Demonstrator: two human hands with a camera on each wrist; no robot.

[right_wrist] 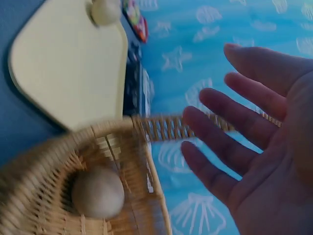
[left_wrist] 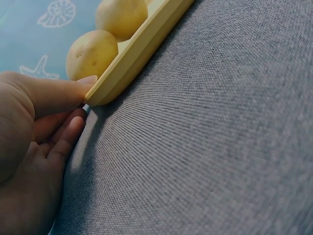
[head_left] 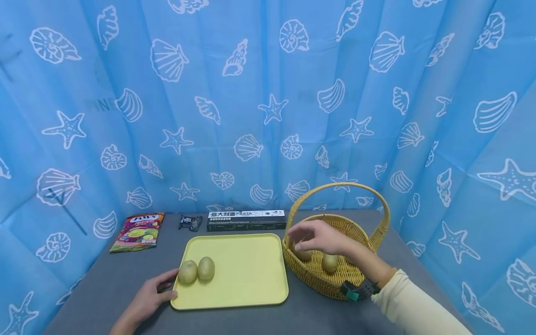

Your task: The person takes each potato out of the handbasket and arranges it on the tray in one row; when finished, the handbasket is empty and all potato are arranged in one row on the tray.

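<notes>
Two potatoes sit side by side at the left end of a yellow tray. At the tray's left edge, my left hand grips the rim, with the thumb on top and other fingers low against the side in the left wrist view. My right hand is over the left part of a wicker basket, its fingers spread and nothing in it. Inside the basket lies a potato; another potato is partly hidden below the right hand.
The basket's tall handle arches above it. Behind the tray lie a black pasta box, a small black packet and a colourful Fox's candy bag. A blue shell-patterned curtain surrounds the grey table.
</notes>
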